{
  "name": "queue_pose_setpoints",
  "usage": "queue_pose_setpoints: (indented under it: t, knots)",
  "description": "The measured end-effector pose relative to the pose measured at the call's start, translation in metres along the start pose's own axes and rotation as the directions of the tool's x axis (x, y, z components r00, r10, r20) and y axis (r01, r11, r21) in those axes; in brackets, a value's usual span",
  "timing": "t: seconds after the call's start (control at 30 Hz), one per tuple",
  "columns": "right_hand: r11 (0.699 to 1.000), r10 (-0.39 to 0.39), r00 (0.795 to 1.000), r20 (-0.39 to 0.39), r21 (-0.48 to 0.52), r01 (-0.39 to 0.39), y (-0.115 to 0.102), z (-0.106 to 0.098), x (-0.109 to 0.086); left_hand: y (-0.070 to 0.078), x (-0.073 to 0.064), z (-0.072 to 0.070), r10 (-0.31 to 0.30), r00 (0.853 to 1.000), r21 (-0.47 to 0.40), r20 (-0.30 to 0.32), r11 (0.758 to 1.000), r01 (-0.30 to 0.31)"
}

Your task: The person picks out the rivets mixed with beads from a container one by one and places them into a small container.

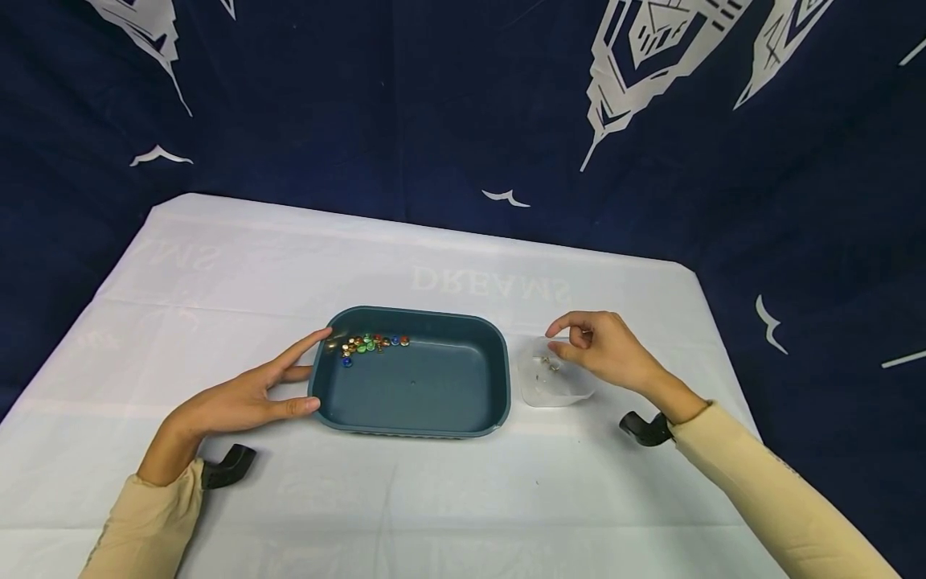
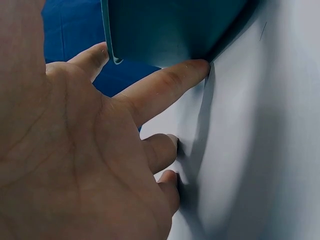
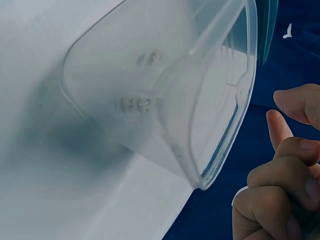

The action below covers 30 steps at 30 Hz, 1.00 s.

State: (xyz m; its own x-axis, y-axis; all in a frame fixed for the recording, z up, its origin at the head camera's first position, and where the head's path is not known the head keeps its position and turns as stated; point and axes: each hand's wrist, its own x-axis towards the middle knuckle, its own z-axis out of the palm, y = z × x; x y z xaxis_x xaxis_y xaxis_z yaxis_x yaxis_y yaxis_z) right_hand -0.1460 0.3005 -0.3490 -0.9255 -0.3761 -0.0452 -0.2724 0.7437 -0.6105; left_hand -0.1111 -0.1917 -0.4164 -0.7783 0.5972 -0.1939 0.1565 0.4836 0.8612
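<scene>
Small pieces (image 1: 550,364) in the box (image 1: 538,395), below the right hand (image 1: 611,351)
Fingertips narrowly apart; left hand (image 1: 239,400) spread against the tray's (image 1: 434,394) left end.

Small pieces (image 3: 139,105) in the clear container (image 3: 105,65) look blurred.

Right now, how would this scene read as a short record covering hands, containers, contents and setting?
Left hand: touches the left end of the teal tray
Right hand: over the clear container, nothing visible held
Container position: right of the tray
Tray contents: shiny beads in gold, green, blue and reddish, toward the far left corner
Container contents: small pieces, too unclear to identify
Surface: white cloth
Backdrop: dark blue fabric, white prints
</scene>
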Motion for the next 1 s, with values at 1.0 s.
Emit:
queue_pose_setpoints:
  t: [1.0]
  knots:
    - [0.994,-0.1,0.989,0.11,0.056,0.094,-0.04,0.033,0.045,0.001,-0.002,-0.001,-0.005,1.0,0.01,-0.01,1.0,0.005]
